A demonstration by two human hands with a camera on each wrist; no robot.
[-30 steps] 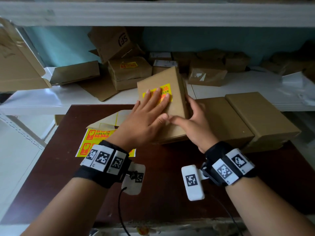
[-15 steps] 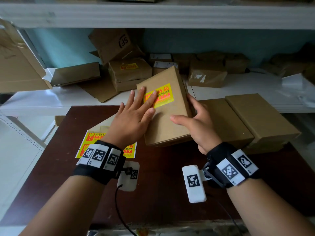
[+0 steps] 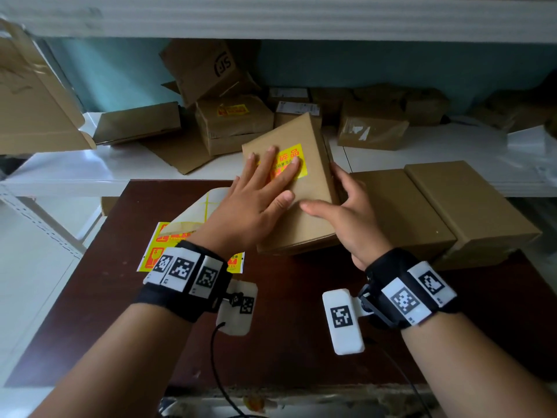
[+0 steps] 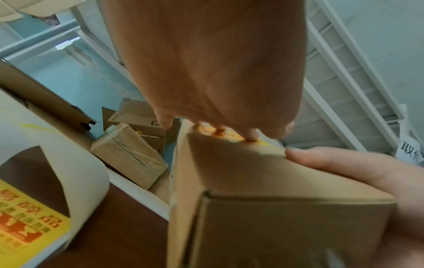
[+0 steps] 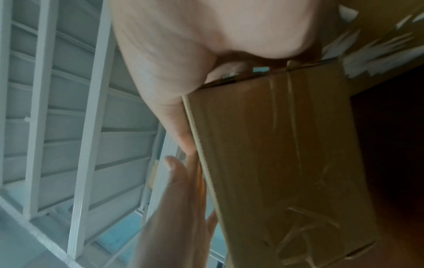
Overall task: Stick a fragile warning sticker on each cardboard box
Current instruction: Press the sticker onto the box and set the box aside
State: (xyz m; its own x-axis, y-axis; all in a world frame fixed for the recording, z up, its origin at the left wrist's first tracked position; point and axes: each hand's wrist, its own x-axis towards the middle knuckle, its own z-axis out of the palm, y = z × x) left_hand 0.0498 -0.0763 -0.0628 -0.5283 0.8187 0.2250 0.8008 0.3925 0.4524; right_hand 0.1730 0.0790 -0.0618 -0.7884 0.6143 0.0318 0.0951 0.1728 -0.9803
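Sticker [image 3: 291, 160] on the box [image 3: 301, 212] reads "易碎品". My left hand [image 3: 253, 206] presses it flat-fingered; my right hand [image 3: 349, 218] grips the box edge.

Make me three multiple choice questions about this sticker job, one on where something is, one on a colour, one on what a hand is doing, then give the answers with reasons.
1. Where does the sticker sheet lie?
A. On the dark table, left of the held box
B. On the white shelf
C. On top of the two plain boxes

2. What colour is the sticker on the held box?
A. Blue with white print
B. Yellow with orange-red print
C. Plain white

3. What is the left hand doing?
A. Peeling a sticker off the sheet
B. Pressing flat fingers on the sticker
C. Hanging idle beside the table

Answers:
1. A, the sheet shows on the table under the left wrist.
2. B, the head view shows yellow with orange-red characters.
3. B, straight fingers lie across the sticker while the right hand grips the box's edge.
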